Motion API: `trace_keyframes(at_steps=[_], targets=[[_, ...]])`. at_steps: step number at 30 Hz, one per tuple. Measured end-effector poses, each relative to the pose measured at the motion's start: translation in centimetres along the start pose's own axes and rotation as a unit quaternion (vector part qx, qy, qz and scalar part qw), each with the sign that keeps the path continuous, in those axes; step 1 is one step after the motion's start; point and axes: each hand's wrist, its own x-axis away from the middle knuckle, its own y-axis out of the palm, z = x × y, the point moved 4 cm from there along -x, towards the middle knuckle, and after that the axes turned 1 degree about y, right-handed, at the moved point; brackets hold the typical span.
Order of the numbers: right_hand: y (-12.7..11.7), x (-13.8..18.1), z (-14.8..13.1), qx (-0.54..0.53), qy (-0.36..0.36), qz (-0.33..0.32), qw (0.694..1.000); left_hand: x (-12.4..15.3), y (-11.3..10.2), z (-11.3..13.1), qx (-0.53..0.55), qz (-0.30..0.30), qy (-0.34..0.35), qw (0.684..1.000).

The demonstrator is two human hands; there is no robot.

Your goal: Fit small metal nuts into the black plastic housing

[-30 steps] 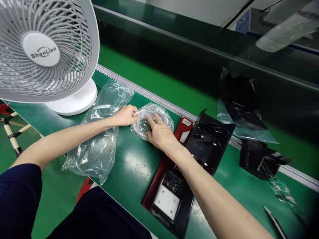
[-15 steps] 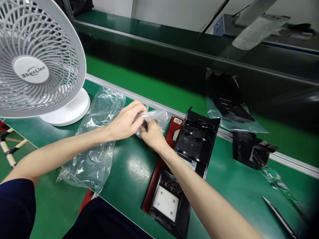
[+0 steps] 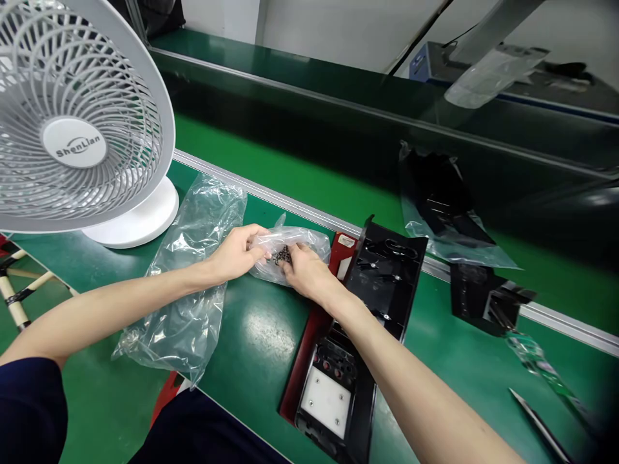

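A small clear plastic bag of dark screws lies on the green bench between my hands. My left hand pinches the bag's left edge. My right hand rests on the bag with its fingertips in the pile of small screws. Just right of my right forearm lies a black plastic housing on a red tray, with a white plate at its near end.
A white desk fan stands at the left. A large empty clear bag lies under my left forearm. Black parts in a bag and another black part sit at the right, near a metal rail. A pointed tool lies far right.
The bag was lifted and pinched between both hands half a second ago; now it lies lower on the bench, with my right fingers back among the screws.
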Motion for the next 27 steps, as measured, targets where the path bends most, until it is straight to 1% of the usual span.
trace_keyframes(at_steps=[4, 5, 6, 7, 8, 9, 10, 11, 12, 14, 16, 18, 20, 21, 22, 23, 24, 25, 26, 27], targets=[[0.6, -0.2, -0.7, 0.049, -0.01, 0.0, 0.999, 0.4, -0.5, 0.1, -0.045, -0.017, 0.041, 0.998], [0.7, -0.2, -1.0, 0.057, -0.02, 0.0, 0.998, 0.8, -0.8, 0.1, -0.078, -0.006, 0.06, 0.995], [0.8, -0.2, -1.2, 0.063, -0.031, 0.002, 0.998, 1.2, -1.1, 0.3, -0.12, 0.017, 0.096, 0.988], [0.8, -0.1, -1.4, 0.067, -0.043, 0.005, 0.997, 2.0, -1.4, 0.7, -0.168, 0.048, 0.149, 0.973], [0.6, 0.0, -1.6, 0.068, -0.052, 0.01, 0.996, 3.1, -1.6, 1.2, -0.215, 0.08, 0.216, 0.949], [0.4, 0.1, -1.7, 0.068, -0.06, 0.016, 0.996, 4.4, -1.6, 1.8, -0.253, 0.105, 0.286, 0.918], [0.0, 0.1, -1.7, 0.066, -0.065, 0.024, 0.995, 5.9, -1.4, 2.2, -0.271, 0.115, 0.349, 0.89], [-0.3, 0.2, -1.6, 0.061, -0.07, 0.033, 0.995, 7.5, -1.1, 2.5, -0.274, 0.116, 0.402, 0.866], [-0.7, 0.2, -1.6, 0.053, -0.075, 0.044, 0.995, 9.0, -0.8, 2.6, -0.271, 0.109, 0.44, 0.849], [-1.4, 0.0, -1.4, 0.032, -0.084, 0.067, 0.994, 11.3, 0.2, 2.4, -0.273, 0.078, 0.474, 0.833], [-1.9, -0.1, -1.3, 0.002, -0.094, 0.094, 0.991, 12.4, 1.1, 1.9, -0.298, 0.043, 0.481, 0.824], [-2.6, 0.2, -1.2, -0.04, -0.114, 0.125, 0.985, 12.0, 1.8, 1.5, -0.331, 0.009, 0.476, 0.815], [-3.4, 1.5, -1.1, -0.094, -0.14, 0.165, 0.972, 10.3, 2.3, 1.6, -0.371, -0.012, 0.463, 0.805], [-3.9, 2.7, -1.0, -0.116, -0.15, 0.191, 0.963, 8.9, 2.6, 1.7, -0.403, -0.025, 0.445, 0.799], [-4.3, 4.1, -0.7, -0.151, -0.158, 0.217, 0.951, 7.4, 2.9, 1.8, -0.449, -0.044, 0.412, 0.791], [-4.6, 5.8, -0.3, -0.207, -0.16, 0.237, 0.936, 5.7, 3.2, 1.7, -0.503, -0.075, 0.364, 0.78], [-4.6, 7.8, 0.2, -0.278, -0.159, 0.251, 0.914, 4.1, 3.6, 1.5, -0.558, -0.115, 0.304, 0.764], [-4.5, 9.8, 0.9, -0.387, -0.152, 0.252, 0.874, 2.8, 4.0, 1.2, -0.602, -0.156, 0.248, 0.743], [-3.9, 11.9, 1.6, -0.493, -0.13, 0.243, 0.825, 1.7, 4.3, 1.0, -0.623, -0.184, 0.216, 0.729], [-3.1, 14.1, 2.3, -0.584, -0.105, 0.238, 0.769, 0.9, 4.7, 0.8, -0.635, -0.205, 0.197, 0.719]])
